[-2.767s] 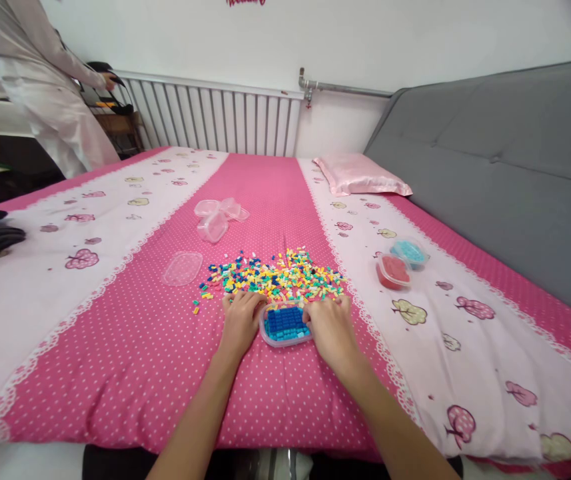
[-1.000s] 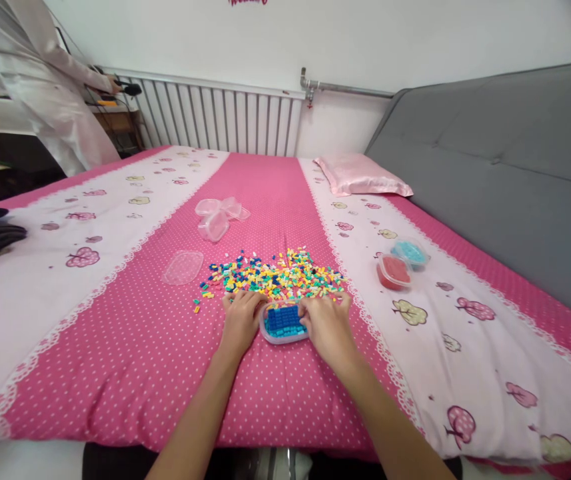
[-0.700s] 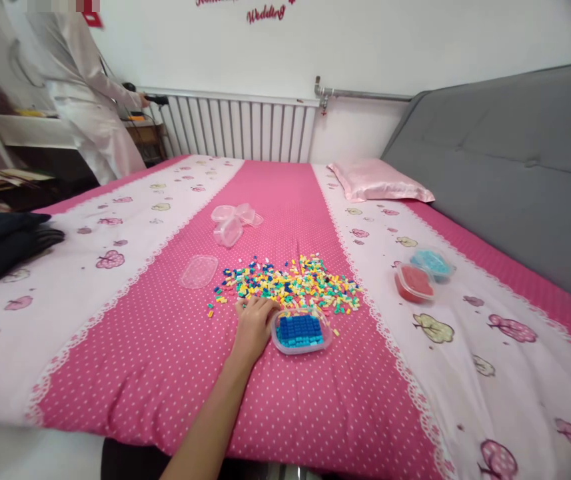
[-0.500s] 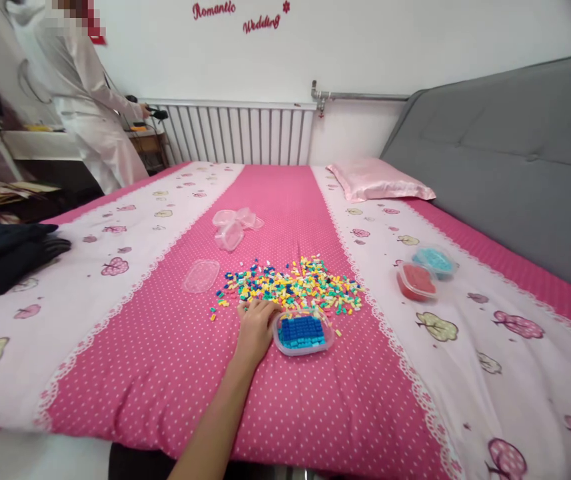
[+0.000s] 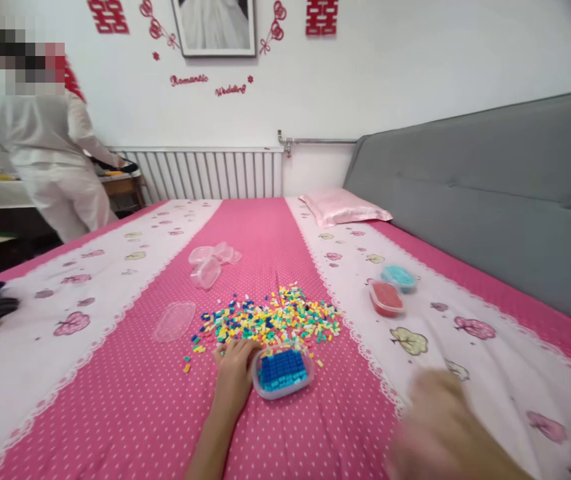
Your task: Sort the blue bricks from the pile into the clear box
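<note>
A clear tub (image 5: 282, 393) with dark blue and light blue bricks stands on the pink dotted sheet. Against its left side rests my left hand (image 5: 235, 363), fingers curled at the rim; whether they grip it is unclear. Just behind lies a spread heap of small coloured bricks (image 5: 270, 317). My right hand (image 5: 435, 413) is a blur at the lower right, to the right of the tub, its fingers smeared by motion.
A tub of red pieces (image 5: 386, 299) and one of turquoise pieces (image 5: 399, 277) stand at right. A clear lid (image 5: 175, 321) and several empty clear containers (image 5: 208, 272) lie at left. Farther back are a pink pillow (image 5: 342, 205) and a person (image 5: 58, 153).
My right hand has come into view at the lower right. The camera view has tilted up and shifted right. My left hand remains beside the tub. The person at the back has turned away.
</note>
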Demonstrator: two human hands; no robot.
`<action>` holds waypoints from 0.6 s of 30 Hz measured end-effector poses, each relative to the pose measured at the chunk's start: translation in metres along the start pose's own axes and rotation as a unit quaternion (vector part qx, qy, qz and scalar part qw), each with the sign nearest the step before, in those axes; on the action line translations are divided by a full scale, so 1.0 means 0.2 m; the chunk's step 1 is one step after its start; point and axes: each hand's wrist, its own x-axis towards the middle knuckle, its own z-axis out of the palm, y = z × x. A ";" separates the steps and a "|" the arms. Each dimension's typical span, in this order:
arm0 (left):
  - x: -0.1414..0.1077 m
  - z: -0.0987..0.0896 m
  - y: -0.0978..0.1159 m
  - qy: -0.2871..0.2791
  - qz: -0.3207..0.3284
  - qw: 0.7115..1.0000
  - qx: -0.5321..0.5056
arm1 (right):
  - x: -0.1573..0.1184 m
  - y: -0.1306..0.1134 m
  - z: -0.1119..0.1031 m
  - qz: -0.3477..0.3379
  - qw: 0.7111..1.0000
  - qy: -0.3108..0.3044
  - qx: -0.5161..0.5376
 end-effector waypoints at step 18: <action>0.05 0.01 -0.02 0.040 0.013 0.999 0.017 | 0.33 0.47 0.90 -0.062 0.929 -0.293 -0.218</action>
